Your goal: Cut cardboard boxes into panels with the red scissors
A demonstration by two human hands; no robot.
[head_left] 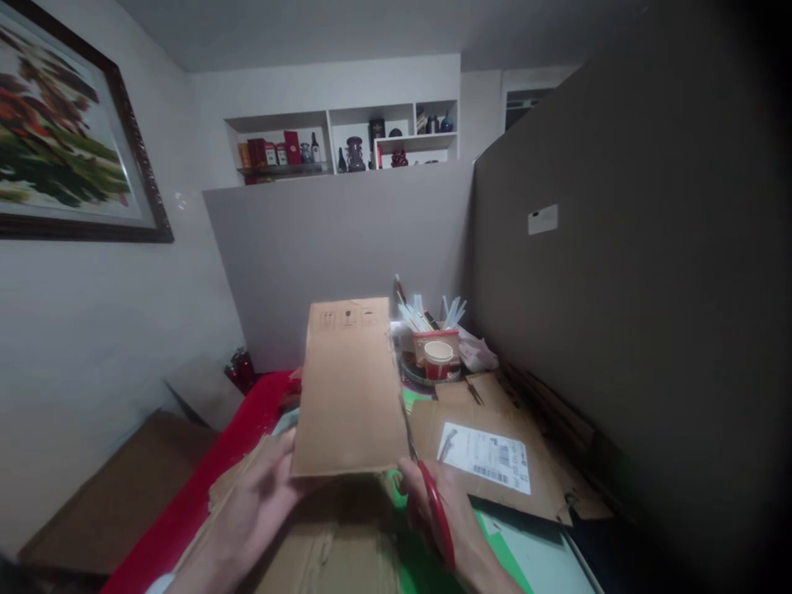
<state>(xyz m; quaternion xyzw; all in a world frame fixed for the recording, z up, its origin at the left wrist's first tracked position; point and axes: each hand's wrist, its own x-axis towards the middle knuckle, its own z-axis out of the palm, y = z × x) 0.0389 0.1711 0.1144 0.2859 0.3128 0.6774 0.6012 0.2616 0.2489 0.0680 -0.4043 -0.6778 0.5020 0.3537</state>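
A piece of brown cardboard (350,388) with printed handling symbols near its top stands tilted up in front of me. My left hand (263,499) grips its lower left corner, the fingers partly hidden behind it. In my right hand (433,503) is a pair of scissors (438,516) with red handles. Their blades lie along the right edge of the cardboard; I cannot tell whether they are cutting into it. Below, more brown cardboard (334,544) lies at the near side of the table.
To the right lies a flattened cardboard piece (426,421) with a white shipping label (486,458). Behind it stand a paper cup (439,361) and a box of white sticks (426,338). Grey partitions (346,239) enclose the back and right. A red cloth (247,421) covers the left side.
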